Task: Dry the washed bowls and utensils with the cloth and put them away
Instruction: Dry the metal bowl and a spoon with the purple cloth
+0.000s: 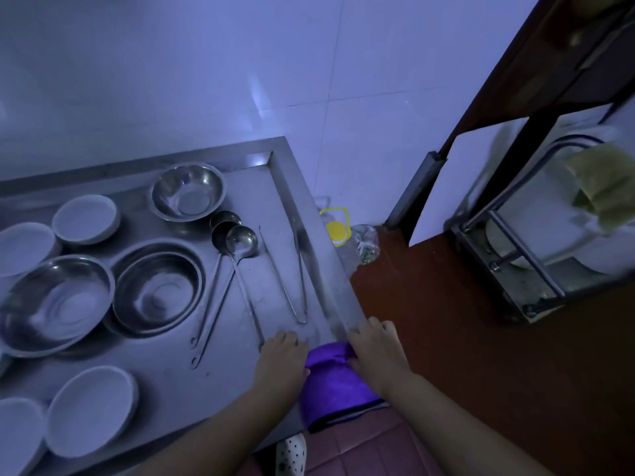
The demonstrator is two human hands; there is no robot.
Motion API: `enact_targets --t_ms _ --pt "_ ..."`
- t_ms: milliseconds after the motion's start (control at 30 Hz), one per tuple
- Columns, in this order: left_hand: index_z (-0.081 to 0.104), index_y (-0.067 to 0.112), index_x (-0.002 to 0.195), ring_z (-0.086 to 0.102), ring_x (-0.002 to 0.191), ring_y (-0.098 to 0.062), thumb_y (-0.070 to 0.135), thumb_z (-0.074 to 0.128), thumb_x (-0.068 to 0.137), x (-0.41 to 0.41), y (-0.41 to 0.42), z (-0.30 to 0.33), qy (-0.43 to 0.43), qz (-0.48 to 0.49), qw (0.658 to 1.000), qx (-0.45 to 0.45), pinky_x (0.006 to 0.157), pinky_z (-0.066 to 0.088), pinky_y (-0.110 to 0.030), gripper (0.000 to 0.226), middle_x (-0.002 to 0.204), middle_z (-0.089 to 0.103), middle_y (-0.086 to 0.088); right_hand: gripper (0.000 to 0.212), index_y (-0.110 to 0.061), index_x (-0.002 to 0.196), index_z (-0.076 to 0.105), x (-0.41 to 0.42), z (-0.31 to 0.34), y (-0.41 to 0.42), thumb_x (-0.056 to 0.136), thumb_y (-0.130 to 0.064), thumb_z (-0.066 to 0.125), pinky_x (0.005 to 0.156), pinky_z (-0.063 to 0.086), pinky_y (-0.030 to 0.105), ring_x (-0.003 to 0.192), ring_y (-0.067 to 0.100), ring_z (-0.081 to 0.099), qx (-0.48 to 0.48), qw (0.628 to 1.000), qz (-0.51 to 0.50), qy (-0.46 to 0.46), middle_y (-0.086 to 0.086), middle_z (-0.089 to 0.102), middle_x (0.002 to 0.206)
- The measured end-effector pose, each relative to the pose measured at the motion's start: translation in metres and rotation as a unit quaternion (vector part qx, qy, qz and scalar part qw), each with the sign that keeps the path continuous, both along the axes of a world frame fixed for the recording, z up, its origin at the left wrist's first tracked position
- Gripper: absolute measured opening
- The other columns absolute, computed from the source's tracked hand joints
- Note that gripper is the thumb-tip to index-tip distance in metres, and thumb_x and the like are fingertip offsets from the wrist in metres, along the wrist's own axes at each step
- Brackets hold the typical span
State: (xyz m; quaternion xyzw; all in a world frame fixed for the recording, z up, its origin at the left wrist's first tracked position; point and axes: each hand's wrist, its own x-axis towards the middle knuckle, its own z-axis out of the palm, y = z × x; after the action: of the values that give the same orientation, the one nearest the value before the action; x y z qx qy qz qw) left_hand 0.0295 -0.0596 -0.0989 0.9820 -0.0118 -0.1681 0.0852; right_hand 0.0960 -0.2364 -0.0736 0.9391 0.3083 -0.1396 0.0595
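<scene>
Dim bluish light, blurry edges

A single head-worn wide-angle camera looks steeply down and forward over a steel counter, close to both hands. The left hand and right hand sit low centre. Beyond the fingertips the view reaches a tiled wall; right of them, floor.

A purple cloth is draped over the worktop edge. Steel bowls, white bowls, two ladles and tongs are laid upon it.
</scene>
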Motion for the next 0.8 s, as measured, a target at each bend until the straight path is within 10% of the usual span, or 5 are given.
enact_targets --t_ms 167,267,533,800 --pt "0.053 0.018 0.088 0.057 0.09 -0.021 0.02 0.048 0.082 -0.014 0.009 0.02 -0.024 0.123 0.975 -0.182 0.072 0.037 -0.028 0.008 0.092 0.06 -0.003 0.023 -0.018 0.076 0.055 0.0 0.019 0.002 0.074 -0.041 0.055 0.089 0.032 0.031 0.09 0.017 0.046 0.072 0.996 0.011 0.049 -0.001 0.053 0.087" --pt "0.044 0.02 0.087 0.059 0.079 -0.023 0.02 0.049 0.086 -0.026 0.025 0.039 -0.003 0.221 0.941 -0.257 0.066 0.042 -0.033 0.005 0.085 0.063 -0.006 0.023 -0.023 0.063 0.041 -0.003 0.043 0.02 0.073 -0.034 0.058 0.061 0.037 0.028 0.065 0.013 0.045 0.151 0.971 -0.035 0.182 -0.005 0.047 0.066" --pt "0.055 0.027 0.09 0.061 0.082 -0.016 0.026 0.056 0.084 -0.065 0.125 0.087 -0.082 0.36 0.884 -0.288 0.071 0.044 -0.03 0.006 0.084 0.066 0.007 0.016 -0.022 0.068 0.044 -0.027 0.091 0.127 0.067 -0.024 0.06 0.058 0.039 0.031 0.062 0.014 0.051 0.256 0.926 -0.036 0.275 -0.004 0.051 0.063" --pt "0.059 0.0 0.118 0.057 0.108 -0.036 0.011 0.054 0.088 -0.111 0.27 0.075 -0.16 0.608 0.731 -0.267 0.084 0.044 -0.036 0.033 0.118 0.062 -0.02 0.013 -0.011 0.074 0.055 -0.054 0.103 0.217 0.075 -0.009 0.068 0.05 0.038 0.016 0.053 0.004 0.048 0.38 0.881 -0.107 0.26 -0.001 0.057 0.064"
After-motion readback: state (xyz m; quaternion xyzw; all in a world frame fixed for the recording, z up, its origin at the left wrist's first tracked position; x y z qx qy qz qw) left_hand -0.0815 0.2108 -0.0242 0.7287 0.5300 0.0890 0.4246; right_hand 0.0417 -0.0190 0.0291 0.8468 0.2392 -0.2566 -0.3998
